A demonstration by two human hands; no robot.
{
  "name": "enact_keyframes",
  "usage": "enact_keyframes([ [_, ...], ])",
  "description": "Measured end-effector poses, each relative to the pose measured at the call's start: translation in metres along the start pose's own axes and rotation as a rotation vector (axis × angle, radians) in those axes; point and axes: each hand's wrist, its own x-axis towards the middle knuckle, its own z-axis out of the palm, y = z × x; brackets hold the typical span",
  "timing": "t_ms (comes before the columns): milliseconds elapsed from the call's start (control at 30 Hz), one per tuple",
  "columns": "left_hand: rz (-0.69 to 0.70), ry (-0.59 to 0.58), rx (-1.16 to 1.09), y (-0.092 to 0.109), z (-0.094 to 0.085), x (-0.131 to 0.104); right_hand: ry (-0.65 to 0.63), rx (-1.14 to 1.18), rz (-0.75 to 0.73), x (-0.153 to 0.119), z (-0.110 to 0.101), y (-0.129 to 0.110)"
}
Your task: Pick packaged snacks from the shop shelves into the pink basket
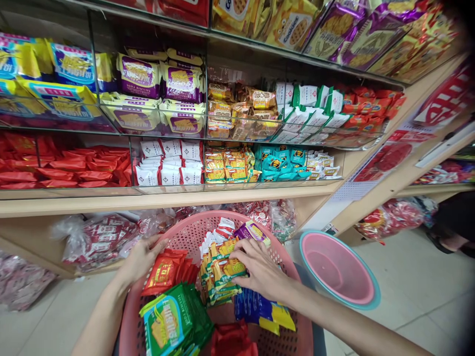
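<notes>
A round pink plastic basket [301,330] with a perforated wall is in front of me, holding biscuit packets in groups. My left hand [141,260] lies over its left rim, fingers curled onto the wall beside the red packets [166,273]. My right hand [258,267] has its thumb and fingers on a stack of yellow-green biscuit packets [227,271] in the middle. Behind that stack are white packets [211,241] and a purple packet [253,232]. Green packets [174,319] stand at the front left, blue-yellow packets [261,310] at the right, and dark red packets [233,340] at the front.
Shelves with clear dividers carry several kinds of packaged biscuits, including teal packets [282,162] and white packets [169,163]. Plastic bags of packets [102,240] lie beneath the lowest shelf board [170,200]. Nested pink and blue basins [339,269] sit on the tiled floor. Part of a person [454,222] appears far right.
</notes>
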Motion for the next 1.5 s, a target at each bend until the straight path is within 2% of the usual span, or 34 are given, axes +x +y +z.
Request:
enact_keyframes([
  [167,0.005,-0.009,0.014,-0.004,0.001,0.001,0.007,0.018,0.006,-0.002,-0.001,0.0],
  [300,0.013,-0.005,0.034,-0.008,0.001,0.003,0.042,0.033,0.02,-0.004,-0.011,0.002],
  [400,0.012,-0.012,0.055,-0.009,0.001,0.002,0.115,0.032,0.063,-0.007,-0.021,0.008],
  [533,0.007,-0.015,0.067,-0.01,-0.001,0.002,0.286,0.053,0.17,-0.02,-0.026,0.024],
  [700,0.034,-0.012,0.058,-0.018,-0.001,0.005,0.562,0.146,0.388,-0.055,0.001,0.055],
  [800,0.036,0.011,0.049,-0.021,0.0,0.007,0.646,0.252,0.474,-0.075,0.023,0.067],
  [933,0.051,0.012,0.038,-0.019,-0.001,0.008,0.678,0.413,0.516,-0.085,0.036,0.068],
  [1133,0.048,0.034,0.06,-0.022,-0.002,0.009,0.731,0.48,0.521,-0.079,0.029,0.058],
  [1367,0.015,0.037,0.088,-0.03,-0.001,0.012,0.695,0.456,0.543,-0.084,0.035,0.061],
  [1433,0.016,0.036,0.099,-0.03,-0.001,0.012,0.663,0.419,0.527,-0.082,0.03,0.066],
  [1500,0.01,0.034,0.107,-0.029,-0.001,0.012,0.649,0.346,0.486,-0.072,0.018,0.072],
])
